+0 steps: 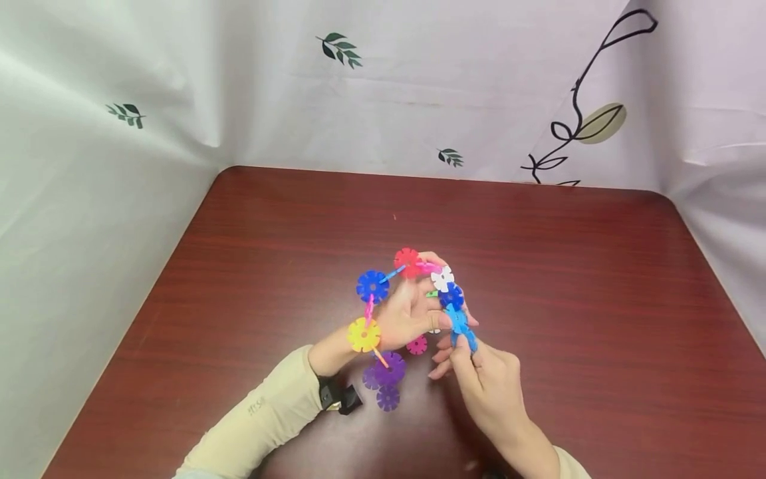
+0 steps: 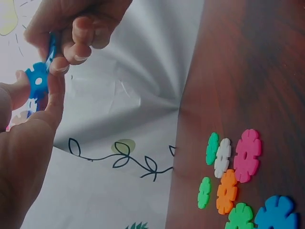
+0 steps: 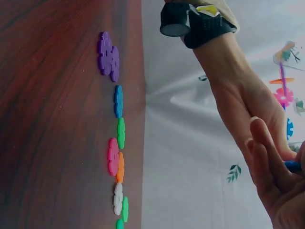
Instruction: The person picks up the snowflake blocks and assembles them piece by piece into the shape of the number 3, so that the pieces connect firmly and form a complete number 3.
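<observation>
A chain of interlocking snowflake discs loops over my left hand (image 1: 402, 318), running from a purple disc (image 1: 390, 368) past a yellow disc (image 1: 357, 336), a blue disc (image 1: 372, 287), a red disc (image 1: 407, 258) and a white disc (image 1: 443, 279). Thumb and fingers of that hand pinch a light blue disc (image 2: 34, 78) near the chain's end. My right hand (image 1: 495, 392) pinches the adjoining light blue disc (image 1: 463, 342), which the left wrist view shows edge-on. In the right wrist view, most of this disc is hidden behind the fingers.
Loose discs lie on the dark red table (image 1: 251, 266) below the hands: purple ones (image 3: 105, 53), a pink one (image 2: 248, 155), an orange one (image 2: 227, 192), a blue one (image 2: 277, 214) and several green and white. White printed cloth (image 1: 383, 100) surrounds the table.
</observation>
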`<move>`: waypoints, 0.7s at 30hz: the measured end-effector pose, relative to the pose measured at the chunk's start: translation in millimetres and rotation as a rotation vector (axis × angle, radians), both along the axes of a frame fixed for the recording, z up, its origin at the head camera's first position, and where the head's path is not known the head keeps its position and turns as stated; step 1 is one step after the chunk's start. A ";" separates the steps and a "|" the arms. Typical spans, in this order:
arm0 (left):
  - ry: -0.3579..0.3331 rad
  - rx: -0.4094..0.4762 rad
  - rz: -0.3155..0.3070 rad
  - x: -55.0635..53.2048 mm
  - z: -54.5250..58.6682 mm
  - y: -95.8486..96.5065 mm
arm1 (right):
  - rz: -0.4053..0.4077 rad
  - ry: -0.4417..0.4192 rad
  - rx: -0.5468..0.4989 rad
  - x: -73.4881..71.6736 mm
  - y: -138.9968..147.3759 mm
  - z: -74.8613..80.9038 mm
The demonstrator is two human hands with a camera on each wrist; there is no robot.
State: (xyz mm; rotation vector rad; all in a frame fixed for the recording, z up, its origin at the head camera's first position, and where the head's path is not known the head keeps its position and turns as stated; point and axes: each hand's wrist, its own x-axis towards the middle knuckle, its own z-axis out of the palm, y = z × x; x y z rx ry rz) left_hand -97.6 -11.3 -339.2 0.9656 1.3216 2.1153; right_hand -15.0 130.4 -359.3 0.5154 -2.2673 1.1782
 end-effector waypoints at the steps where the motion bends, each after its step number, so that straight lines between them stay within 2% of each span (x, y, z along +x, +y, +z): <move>1: 0.017 0.010 -0.002 -0.6 -0.6 -0.4 | -0.006 0.027 0.001 -0.9 -0.6 -0.1; 2: 0.031 0.034 0.000 -1.4 -1.3 0.0 | -0.020 0.058 0.012 -1.7 -1.1 -0.3; 4: -0.025 0.131 0.003 -5.0 -2.9 0.0 | -0.046 0.134 0.029 -1.4 -1.7 -1.6; 6: -0.011 0.173 0.044 -9.6 -3.9 -3.3 | -0.052 0.180 0.031 1.2 -1.7 -2.2; 8: 0.011 0.175 0.079 -13.1 -4.0 -8.9 | -0.043 0.165 0.014 4.5 -0.7 -1.4; 9: 0.018 0.159 0.090 -14.1 -3.8 -11.9 | -0.018 0.140 -0.015 6.0 0.1 -0.4; 10: 0.056 0.118 0.101 -14.5 -3.3 -14.7 | 0.007 0.106 -0.042 7.2 0.9 1.1; 11: 0.092 0.072 0.102 -13.7 -2.7 -16.7 | 0.028 0.071 -0.059 7.6 1.4 2.8; 13: 0.099 0.025 0.076 -11.9 -1.5 -17.6 | 0.074 0.023 -0.078 6.1 1.2 6.0; 15: 0.084 0.018 0.055 -9.8 -0.9 -15.1 | 0.101 0.007 -0.064 3.5 -0.6 8.3; 21: 0.094 0.059 0.067 -4.2 -0.8 -6.0 | 0.018 0.010 0.045 -1.7 -5.9 11.6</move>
